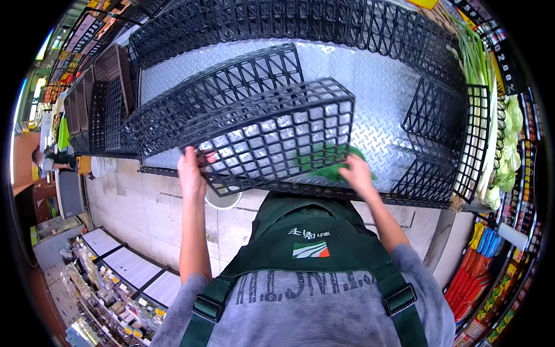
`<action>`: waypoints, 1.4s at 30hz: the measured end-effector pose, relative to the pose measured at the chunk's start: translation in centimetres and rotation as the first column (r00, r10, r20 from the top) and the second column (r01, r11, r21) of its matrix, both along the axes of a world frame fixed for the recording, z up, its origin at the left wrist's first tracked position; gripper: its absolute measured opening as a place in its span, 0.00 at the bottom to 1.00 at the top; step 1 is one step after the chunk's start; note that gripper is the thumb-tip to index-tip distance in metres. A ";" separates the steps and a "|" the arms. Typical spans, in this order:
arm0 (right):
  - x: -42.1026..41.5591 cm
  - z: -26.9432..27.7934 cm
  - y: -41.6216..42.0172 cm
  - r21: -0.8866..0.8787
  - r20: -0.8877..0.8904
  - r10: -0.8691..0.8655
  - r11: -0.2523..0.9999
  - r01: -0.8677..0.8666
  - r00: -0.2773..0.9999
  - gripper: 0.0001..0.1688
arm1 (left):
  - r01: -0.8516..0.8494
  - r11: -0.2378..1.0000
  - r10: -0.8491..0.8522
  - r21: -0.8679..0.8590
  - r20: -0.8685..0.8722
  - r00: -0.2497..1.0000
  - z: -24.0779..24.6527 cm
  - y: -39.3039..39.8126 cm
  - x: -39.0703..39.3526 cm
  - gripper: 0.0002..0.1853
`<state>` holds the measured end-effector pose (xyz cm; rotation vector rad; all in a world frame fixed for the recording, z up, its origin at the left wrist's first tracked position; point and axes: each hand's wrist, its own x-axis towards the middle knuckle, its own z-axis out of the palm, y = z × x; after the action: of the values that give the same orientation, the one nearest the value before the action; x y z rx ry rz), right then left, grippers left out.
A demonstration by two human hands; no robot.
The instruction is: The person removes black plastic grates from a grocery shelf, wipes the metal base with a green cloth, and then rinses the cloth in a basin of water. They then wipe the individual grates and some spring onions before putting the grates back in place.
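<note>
My left hand grips the left end of a black plastic grid divider, which is tilted over a metal tread-plate display surface. At its lower right corner is my right hand, fingers curled; whether it grips the grid or the green material beside it is hard to tell. That green cloth or netting lies on the metal plate, partly behind the grid. Another black lattice divider stands just beyond the held one.
Black lattice racks line the far edge. Spring onions and leafy greens lie at the right, with brown baskets at the left. A white bucket is below the near edge. A person stands far left.
</note>
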<state>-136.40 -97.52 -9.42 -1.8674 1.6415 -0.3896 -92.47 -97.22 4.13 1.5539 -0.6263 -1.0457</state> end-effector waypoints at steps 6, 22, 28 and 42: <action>-11.9 13.1 3.4 0.226 0.851 -0.348 0.918 0.325 0.392 0.11 | 0.273 0.961 -0.261 0.051 -0.169 0.950 -5.4 -5.0 -9.9 0.20; 7.9 6.9 0.7 -0.493 -0.115 0.295 0.812 -0.313 0.948 0.28 | 0.579 0.811 -0.479 0.084 -0.473 0.740 -9.5 -7.9 -16.6 0.35; -3.0 13.2 2.9 -0.528 -0.244 -0.047 0.844 -0.092 0.969 0.20 | 0.480 0.877 -0.413 -0.016 -0.535 0.737 -7.5 -6.1 -15.9 0.38; -15.1 19.5 2.5 0.213 0.925 -0.086 0.924 0.317 -0.370 0.45 | 0.699 0.622 -0.772 0.352 0.421 0.476 -8.8 -7.9 -12.7 0.21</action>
<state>-151.45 -95.02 10.08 -0.4261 0.4983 -1.7474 -105.22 -105.17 -4.65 1.7331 -1.8036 -1.2810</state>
